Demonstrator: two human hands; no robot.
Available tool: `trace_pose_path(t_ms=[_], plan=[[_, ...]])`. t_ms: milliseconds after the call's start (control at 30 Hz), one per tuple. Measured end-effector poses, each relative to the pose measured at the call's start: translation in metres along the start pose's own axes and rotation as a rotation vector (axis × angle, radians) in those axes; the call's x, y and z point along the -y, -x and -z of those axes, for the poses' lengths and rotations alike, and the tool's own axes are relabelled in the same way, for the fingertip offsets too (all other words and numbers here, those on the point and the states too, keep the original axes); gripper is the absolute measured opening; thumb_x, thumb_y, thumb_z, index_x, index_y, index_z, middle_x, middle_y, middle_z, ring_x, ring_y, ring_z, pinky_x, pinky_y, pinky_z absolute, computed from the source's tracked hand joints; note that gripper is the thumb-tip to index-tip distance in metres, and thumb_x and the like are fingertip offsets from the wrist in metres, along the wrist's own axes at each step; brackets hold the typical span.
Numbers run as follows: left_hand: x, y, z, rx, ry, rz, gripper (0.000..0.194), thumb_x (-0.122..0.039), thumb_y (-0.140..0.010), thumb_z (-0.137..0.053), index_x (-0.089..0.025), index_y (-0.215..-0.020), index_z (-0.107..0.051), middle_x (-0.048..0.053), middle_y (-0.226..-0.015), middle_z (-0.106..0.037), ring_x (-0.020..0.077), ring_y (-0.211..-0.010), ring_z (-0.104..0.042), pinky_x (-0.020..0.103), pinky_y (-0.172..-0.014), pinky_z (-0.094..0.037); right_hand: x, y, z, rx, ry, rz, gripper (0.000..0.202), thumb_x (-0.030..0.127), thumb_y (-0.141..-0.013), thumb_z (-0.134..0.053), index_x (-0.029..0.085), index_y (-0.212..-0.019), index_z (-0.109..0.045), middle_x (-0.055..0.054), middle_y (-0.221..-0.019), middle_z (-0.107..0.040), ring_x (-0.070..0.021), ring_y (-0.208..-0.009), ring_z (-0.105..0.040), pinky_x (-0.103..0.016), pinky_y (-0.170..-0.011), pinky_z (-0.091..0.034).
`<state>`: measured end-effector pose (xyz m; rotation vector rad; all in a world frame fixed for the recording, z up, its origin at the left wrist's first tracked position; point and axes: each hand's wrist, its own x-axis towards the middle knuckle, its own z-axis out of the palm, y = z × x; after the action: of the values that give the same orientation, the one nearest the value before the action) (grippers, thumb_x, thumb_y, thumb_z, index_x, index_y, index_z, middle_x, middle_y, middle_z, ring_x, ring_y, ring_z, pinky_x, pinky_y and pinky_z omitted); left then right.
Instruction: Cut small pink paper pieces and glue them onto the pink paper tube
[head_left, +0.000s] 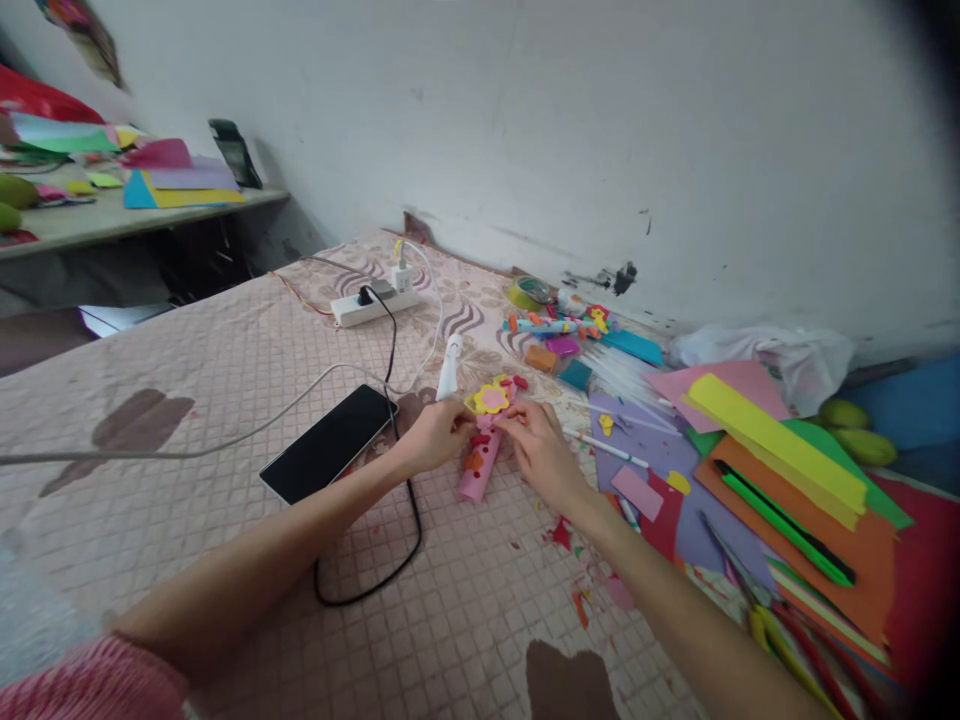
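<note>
A pink paper tube (477,475) with red and orange pieces stuck on it lies tilted between my hands. At its upper end is a yellow flower (491,400) with a pink centre, and small red pieces sit beside it. My left hand (441,437) pinches the tube's decorated upper part from the left. From the right, the fingertips of my right hand (541,452) are closed on the same tube just below the flower. Exactly what lies between the fingertips is partly hidden. Just beyond my left hand, a white glue tube (450,368) rests on the cloth.
A black-screened phone (330,445), a black cable (416,530) and a white power strip (375,305) are on the left. Coloured sheets (780,450), a green cutter (787,525), scissors (739,565) and pliers (787,650) crowd the right. Paper scraps (561,533) lie near my right forearm.
</note>
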<state>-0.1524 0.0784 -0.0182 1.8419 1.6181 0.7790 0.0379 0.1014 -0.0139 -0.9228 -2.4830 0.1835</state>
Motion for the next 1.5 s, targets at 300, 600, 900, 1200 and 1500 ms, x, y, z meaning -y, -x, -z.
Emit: trace_pose_path(t_ms=[300,600,900,1200,1500], plan=[[-0.0053,0.0009,0.0029,0.0,0.005,0.017,0.021,-0.017,-0.076,-0.05,-0.014,-0.086,-0.067,0.006,-0.08,-0.069,0.0129,-0.066,-0.059,0.023,-0.062,-0.044,0.0018,-0.0005,0.0004,0.012,-0.004,-0.008,0.042,-0.001,-0.078,-0.043,0.021,-0.109,-0.062,-0.01,-0.106,-0.052,-0.0249,-0.102,-0.044,-0.042,-0.088,-0.041],[-0.0031,0.0015,0.0021,0.001,0.048,0.005,0.02,-0.021,-0.077,-0.05,-0.015,-0.087,-0.066,0.005,-0.078,-0.068,0.0121,-0.062,-0.057,0.023,-0.059,-0.043,0.0024,-0.001,-0.0004,0.005,-0.022,0.005,0.043,0.0,-0.079,-0.042,0.024,-0.109,-0.061,-0.009,-0.107,-0.05,-0.0251,-0.102,-0.044,-0.044,-0.087,-0.043],[-0.0008,0.0002,-0.0007,0.011,0.107,0.01,0.021,-0.021,-0.078,-0.049,-0.013,-0.091,-0.064,0.006,-0.08,-0.067,0.0118,-0.063,-0.056,0.023,-0.059,-0.044,0.0034,-0.0006,-0.0012,0.024,0.006,0.001,0.042,0.0,-0.08,-0.042,0.021,-0.109,-0.061,-0.009,-0.107,-0.05,-0.0248,-0.103,-0.043,-0.042,-0.089,-0.042],[0.002,-0.0006,-0.0019,0.016,0.122,0.008,0.018,-0.021,-0.077,-0.05,-0.014,-0.086,-0.064,0.006,-0.081,-0.067,0.0132,-0.066,-0.057,0.024,-0.062,-0.044,0.0026,0.0006,-0.0015,-0.007,-0.025,-0.003,0.042,0.0,-0.08,-0.042,0.023,-0.111,-0.06,-0.009,-0.106,-0.051,-0.026,-0.103,-0.044,-0.045,-0.087,-0.043],[0.0033,-0.0027,-0.0037,0.007,0.109,0.008,0.018,-0.019,-0.076,-0.049,-0.015,-0.084,-0.065,0.005,-0.081,-0.068,0.0139,-0.07,-0.059,0.025,-0.065,-0.044,0.0014,0.0011,-0.0017,-0.026,-0.063,-0.014,0.042,0.002,-0.08,-0.043,0.024,-0.111,-0.06,-0.01,-0.105,-0.052,-0.0264,-0.102,-0.045,-0.048,-0.086,-0.043]])
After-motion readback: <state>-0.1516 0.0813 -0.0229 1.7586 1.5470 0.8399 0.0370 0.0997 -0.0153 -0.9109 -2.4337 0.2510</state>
